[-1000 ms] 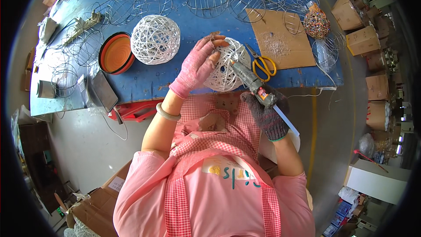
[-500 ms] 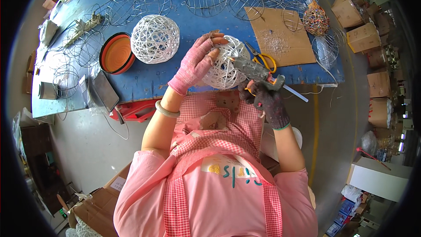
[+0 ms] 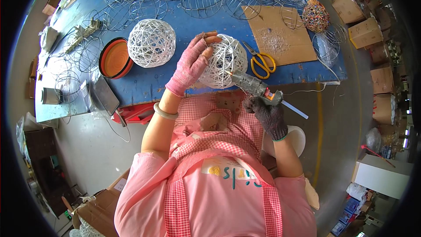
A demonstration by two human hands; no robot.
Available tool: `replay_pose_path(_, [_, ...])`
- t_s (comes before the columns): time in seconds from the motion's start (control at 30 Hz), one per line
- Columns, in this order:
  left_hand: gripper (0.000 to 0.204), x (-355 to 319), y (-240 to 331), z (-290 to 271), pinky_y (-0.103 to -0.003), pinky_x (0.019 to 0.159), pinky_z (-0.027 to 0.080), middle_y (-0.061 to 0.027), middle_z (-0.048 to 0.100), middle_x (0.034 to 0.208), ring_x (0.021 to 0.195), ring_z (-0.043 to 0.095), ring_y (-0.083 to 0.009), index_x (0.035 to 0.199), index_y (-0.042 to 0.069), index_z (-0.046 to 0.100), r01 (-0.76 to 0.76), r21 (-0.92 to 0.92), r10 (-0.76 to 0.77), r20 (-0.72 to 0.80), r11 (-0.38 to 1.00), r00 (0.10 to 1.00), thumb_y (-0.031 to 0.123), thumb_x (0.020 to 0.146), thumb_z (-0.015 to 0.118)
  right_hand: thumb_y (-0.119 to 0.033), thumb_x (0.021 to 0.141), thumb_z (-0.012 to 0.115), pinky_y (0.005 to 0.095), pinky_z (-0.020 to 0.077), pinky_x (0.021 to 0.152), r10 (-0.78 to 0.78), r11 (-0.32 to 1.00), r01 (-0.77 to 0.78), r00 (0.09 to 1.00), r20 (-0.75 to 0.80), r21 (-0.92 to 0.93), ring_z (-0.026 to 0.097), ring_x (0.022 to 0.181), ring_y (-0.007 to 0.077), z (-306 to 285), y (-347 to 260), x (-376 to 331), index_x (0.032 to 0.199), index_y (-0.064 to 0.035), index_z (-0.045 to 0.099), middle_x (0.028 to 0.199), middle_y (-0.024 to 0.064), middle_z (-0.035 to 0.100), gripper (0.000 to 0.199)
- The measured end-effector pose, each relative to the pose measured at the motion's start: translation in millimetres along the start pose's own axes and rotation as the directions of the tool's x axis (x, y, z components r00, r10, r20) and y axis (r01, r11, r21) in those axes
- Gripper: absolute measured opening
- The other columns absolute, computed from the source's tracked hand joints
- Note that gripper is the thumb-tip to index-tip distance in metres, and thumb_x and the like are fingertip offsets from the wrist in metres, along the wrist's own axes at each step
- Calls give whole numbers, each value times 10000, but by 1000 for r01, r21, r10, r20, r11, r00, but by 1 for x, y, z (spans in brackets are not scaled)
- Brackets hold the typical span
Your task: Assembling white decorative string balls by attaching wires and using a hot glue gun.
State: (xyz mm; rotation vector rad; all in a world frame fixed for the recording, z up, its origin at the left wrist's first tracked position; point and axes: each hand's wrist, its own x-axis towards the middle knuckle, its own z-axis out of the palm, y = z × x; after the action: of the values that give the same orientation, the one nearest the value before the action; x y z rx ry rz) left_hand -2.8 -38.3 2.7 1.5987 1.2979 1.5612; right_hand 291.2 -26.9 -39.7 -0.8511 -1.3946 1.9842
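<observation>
My left hand, in a pink glove with bare fingertips, is curled over the left side of a white woven ball at the table's near edge. In a dark glove, my right hand grips a grey hot glue gun. A pale glue stick sticks out of its back end. The nozzle points left at the lower right side of the ball, at or very close to its strands. A second white woven ball sits to the left on the table.
Yellow-handled scissors lie right of the ball, beside a cardboard sheet with white scraps. An orange bowl stands left. Wire frames line the far side. A multicoloured ball is at the right, near the gun's cord.
The glue gun and my right hand have moved down and toward me, uncovering the scissors' handles. The nozzle has shifted lower on the ball. My left hand remains on the ball.
</observation>
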Motion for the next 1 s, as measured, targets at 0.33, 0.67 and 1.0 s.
replay_pose_path(0.33, [314,-1,-1,0,-374,1073,336,-140,534,1313,1235,475,-289,1204,42,604,49,3,-49,-24,999,999,141,946,457,-166,966,562,278,564,800,32,889,-116,981,191,444,677,972,168,4,-4,4,1210,18,556,1130,116,675,306])
replay_pose_path(0.67, [305,2,-1,6,-359,991,415,-151,528,1289,1176,526,-288,1208,61,611,1,107,3,-35,994,999,128,940,481,-298,801,779,300,516,575,-449,704,329,893,-35,-630,683,677,198,36,-15,4,945,-41,680,826,65,718,311])
replay_pose_path(1.0, [305,2,4,6,-358,994,411,-151,528,1282,1181,517,-282,1209,63,613,55,56,-53,-36,997,998,152,936,509,-329,762,806,328,520,561,-501,551,360,864,46,-753,658,608,262,47,-26,6,894,-26,672,766,98,697,357])
